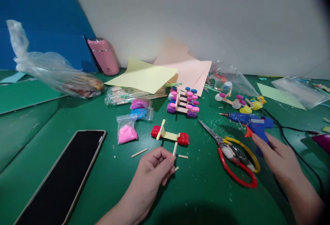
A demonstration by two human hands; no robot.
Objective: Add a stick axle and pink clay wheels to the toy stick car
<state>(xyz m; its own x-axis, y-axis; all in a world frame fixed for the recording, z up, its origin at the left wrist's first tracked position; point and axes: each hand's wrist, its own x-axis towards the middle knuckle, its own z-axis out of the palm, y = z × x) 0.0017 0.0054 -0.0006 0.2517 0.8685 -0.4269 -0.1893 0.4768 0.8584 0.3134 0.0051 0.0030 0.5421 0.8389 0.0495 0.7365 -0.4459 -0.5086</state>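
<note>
Two bare hands show in my head view over a green table (201, 190). The left hand (156, 168), near six o'clock, has thumb and fingers together, clamped on a pale stick (175, 148); it seems held low to leave the top free. That top points toward the red-wheeled piece (170, 136), nearer the centre; contact I cannot tell. The right hand (279, 154), toward four o'clock, is wrapped round a blue glue gun (260, 126), its nozzle toward nine, presumably aimed clear of the fingers; whether the trigger is squeezed, I cannot tell. Scissors (220, 142) lie between the hands, blades toward ten-thirty, probably for easy reach. Wheeled models (182, 108) stand at one o'clock from the red-wheeled piece, perhaps parked aside.
</note>
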